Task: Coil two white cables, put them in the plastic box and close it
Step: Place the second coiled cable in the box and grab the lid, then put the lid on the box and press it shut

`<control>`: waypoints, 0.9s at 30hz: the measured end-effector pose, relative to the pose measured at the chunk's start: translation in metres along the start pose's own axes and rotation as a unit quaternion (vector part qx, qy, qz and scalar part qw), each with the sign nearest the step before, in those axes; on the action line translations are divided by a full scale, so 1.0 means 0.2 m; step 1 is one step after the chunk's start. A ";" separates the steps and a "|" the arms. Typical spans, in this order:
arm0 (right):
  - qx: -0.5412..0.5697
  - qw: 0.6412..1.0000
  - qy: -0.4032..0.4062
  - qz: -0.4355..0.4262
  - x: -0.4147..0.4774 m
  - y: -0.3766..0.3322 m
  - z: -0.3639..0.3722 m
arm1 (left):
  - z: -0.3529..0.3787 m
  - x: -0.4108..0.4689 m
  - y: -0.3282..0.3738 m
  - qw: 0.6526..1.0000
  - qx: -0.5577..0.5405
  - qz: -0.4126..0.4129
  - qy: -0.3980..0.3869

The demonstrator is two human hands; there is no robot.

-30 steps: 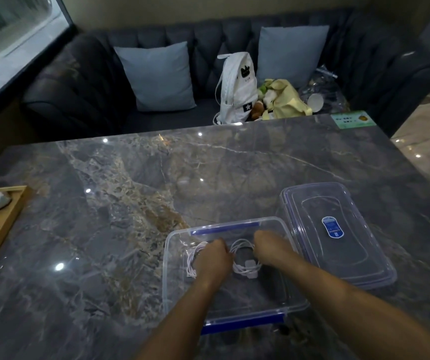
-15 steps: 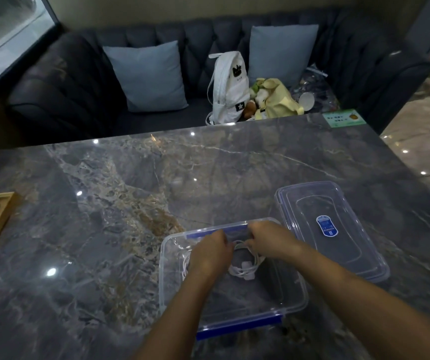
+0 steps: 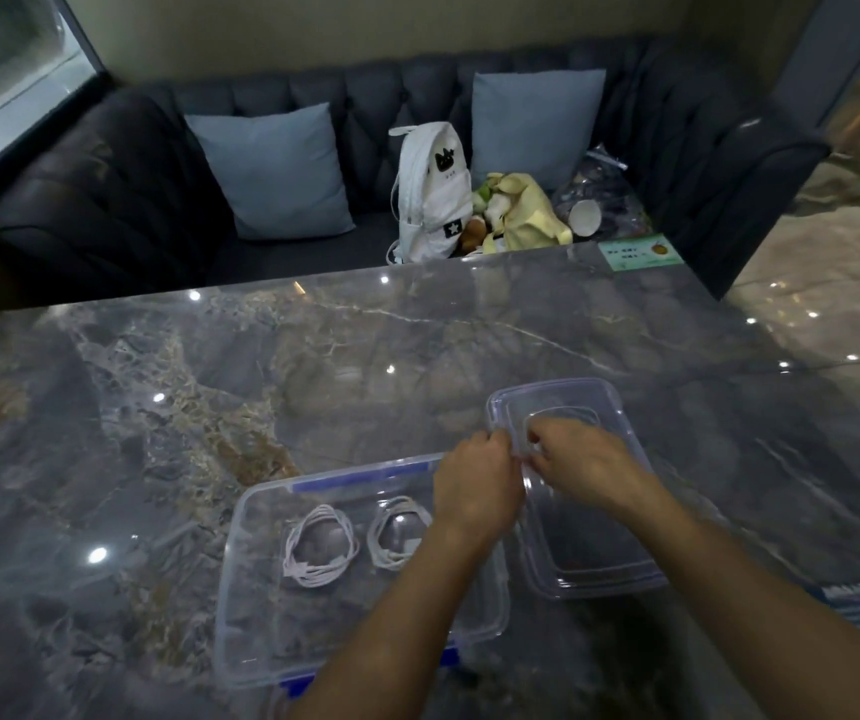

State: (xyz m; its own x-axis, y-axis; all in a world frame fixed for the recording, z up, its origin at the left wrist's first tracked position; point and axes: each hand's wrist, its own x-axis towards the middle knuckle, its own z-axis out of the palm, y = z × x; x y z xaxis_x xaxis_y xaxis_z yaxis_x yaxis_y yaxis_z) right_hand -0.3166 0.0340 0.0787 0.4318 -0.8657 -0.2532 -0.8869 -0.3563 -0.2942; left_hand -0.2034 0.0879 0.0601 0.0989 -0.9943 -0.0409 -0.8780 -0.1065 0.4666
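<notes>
Sofa [image 3: 106, 200]: dark and tufted, along the far side of the surface. On the seat are two blue cushions [image 3: 277, 174] and a white backpack [image 3: 433, 194].

Surface [image 3: 313, 366]: glossy grey marble.

Box [image 3: 241, 589]: clear plastic, open, near centre of the surface.

Lid [image 3: 599, 553]: clear, off the box, just to its right. Cannot tell whether its left edge is raised.

Left hand [image 3: 477, 485]: above the box's far right corner, fingers curled onto the lid's left rim, gripping it.

Right hand [image 3: 584, 467]: over the lid's far left part, fingers curled, pinching the same rim just beside the left hand.

Cables: both lie inside the box on its floor, side by side and apart. Left coil [image 3: 319, 550] is fully visible. Right coil [image 3: 397, 537] is partly hidden by the left forearm.
</notes>
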 end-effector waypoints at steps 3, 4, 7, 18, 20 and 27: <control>0.008 0.999 0.011 0.031 -0.02 0.21 0.00 | 0.11 0.03 0.15 0.999 0.008 -0.015 -0.043; 0.013 0.999 0.018 0.039 -0.03 0.28 0.00 | 0.15 0.04 0.18 0.998 0.015 -0.022 -0.050; 0.035 0.999 0.018 0.035 -0.04 0.46 0.00 | 0.26 0.06 0.24 0.996 0.041 -0.049 -0.061; 0.174 0.974 -0.110 0.096 -0.08 0.73 0.15 | 0.50 0.00 0.27 0.943 -0.036 -0.296 -0.148; 0.225 0.964 -0.111 0.088 -0.10 0.72 0.19 | 0.51 0.00 0.27 0.935 -0.093 -0.314 -0.133; 0.433 0.889 -0.042 0.147 -0.10 0.72 0.16 | 0.44 0.07 0.32 0.797 -0.438 -0.406 0.086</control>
State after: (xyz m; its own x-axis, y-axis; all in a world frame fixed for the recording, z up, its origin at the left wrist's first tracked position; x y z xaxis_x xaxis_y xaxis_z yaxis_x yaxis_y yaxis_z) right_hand -0.4478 0.0119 0.0115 0.2446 -0.8349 -0.4931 -0.5206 0.3160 -0.7932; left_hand -0.2996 0.0668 0.0114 0.5976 -0.5764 -0.5572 0.1660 -0.5910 0.7894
